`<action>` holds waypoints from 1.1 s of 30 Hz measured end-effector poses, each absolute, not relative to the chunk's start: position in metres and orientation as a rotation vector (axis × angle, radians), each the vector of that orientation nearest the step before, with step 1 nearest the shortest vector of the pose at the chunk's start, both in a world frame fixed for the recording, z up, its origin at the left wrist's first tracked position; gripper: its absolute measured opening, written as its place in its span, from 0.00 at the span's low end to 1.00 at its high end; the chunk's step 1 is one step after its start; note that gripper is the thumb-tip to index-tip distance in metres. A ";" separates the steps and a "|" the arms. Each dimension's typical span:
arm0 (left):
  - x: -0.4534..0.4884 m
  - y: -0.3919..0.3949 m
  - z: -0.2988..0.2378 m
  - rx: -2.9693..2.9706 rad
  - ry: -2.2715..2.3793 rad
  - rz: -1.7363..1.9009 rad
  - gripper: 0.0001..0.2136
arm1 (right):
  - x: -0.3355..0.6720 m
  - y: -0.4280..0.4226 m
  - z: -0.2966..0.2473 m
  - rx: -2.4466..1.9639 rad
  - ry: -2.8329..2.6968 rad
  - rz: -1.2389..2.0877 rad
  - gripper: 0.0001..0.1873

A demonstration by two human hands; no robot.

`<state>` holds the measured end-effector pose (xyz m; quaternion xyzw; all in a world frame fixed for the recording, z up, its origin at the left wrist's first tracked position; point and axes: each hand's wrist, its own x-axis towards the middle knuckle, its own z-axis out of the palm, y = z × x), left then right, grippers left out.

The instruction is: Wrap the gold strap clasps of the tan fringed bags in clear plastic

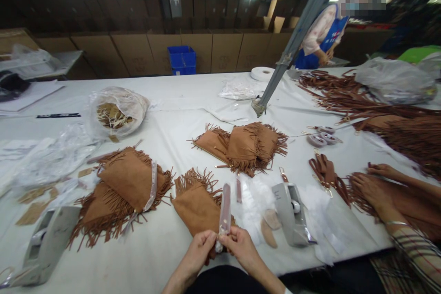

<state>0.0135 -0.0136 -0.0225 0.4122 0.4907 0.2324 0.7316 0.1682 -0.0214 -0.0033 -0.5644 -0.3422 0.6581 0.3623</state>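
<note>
My left hand point(201, 250) and my right hand point(241, 245) are close together at the front edge of the table. The fingers of both pinch the lower end of a strap wrapped in clear plastic point(225, 211), which points away from me. Just behind and left of them lies a brown fringed suede bag point(195, 206), partly covered by the strap and my hands. A crumpled whitish bit shows below my fingertips, too small to make out. To the right are white padding sheets point(253, 197) and a grey tape dispenser point(292, 213).
Fringed bags lie stacked at left point(127, 179) and centre point(250, 144). Another tape dispenser point(50, 243) stands front left, a plastic bag of tags point(117, 112) behind. A slanted metal post point(292, 46) meets the table. At right, a co-worker's hands point(374, 188) rest on brown fringed material.
</note>
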 end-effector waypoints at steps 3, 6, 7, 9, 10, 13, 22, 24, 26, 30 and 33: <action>0.016 -0.020 -0.026 0.789 1.174 0.667 0.22 | 0.168 -0.021 -0.007 -1.508 -0.857 1.678 0.22; 0.018 -0.027 -0.028 0.870 1.284 0.903 0.20 | 0.165 -0.023 -0.011 -1.590 -0.804 1.621 0.21; 0.018 -0.028 -0.027 0.959 1.296 0.933 0.19 | 0.164 -0.023 -0.012 -1.612 -0.782 1.608 0.21; 0.016 -0.030 -0.025 1.167 1.304 0.918 0.16 | 0.163 -0.023 -0.013 -1.633 -0.754 1.600 0.20; 0.015 -0.030 -0.024 1.263 1.305 0.891 0.15 | 0.162 -0.023 -0.013 -1.633 -0.751 1.601 0.20; 0.016 -0.028 -0.022 1.374 1.310 0.814 0.14 | 0.162 -0.023 -0.015 -1.610 -0.783 1.587 0.20; 0.017 -0.012 -0.030 0.813 1.121 0.626 0.22 | 0.166 -0.026 -0.018 -1.530 -0.936 1.645 0.23; 0.015 -0.012 -0.030 0.798 1.108 0.613 0.23 | 0.166 -0.023 -0.019 -1.519 -0.952 1.667 0.24; 0.015 -0.012 -0.031 0.790 1.134 0.637 0.24 | 0.171 -0.019 -0.022 -1.587 -0.924 1.629 0.26; 0.020 -0.016 -0.032 0.804 1.256 0.762 0.23 | 0.192 -0.013 -0.027 -1.838 -0.839 1.324 0.27; 0.022 -0.018 -0.028 0.935 1.373 0.842 0.21 | 0.199 -0.013 -0.019 -1.813 -0.819 1.266 0.23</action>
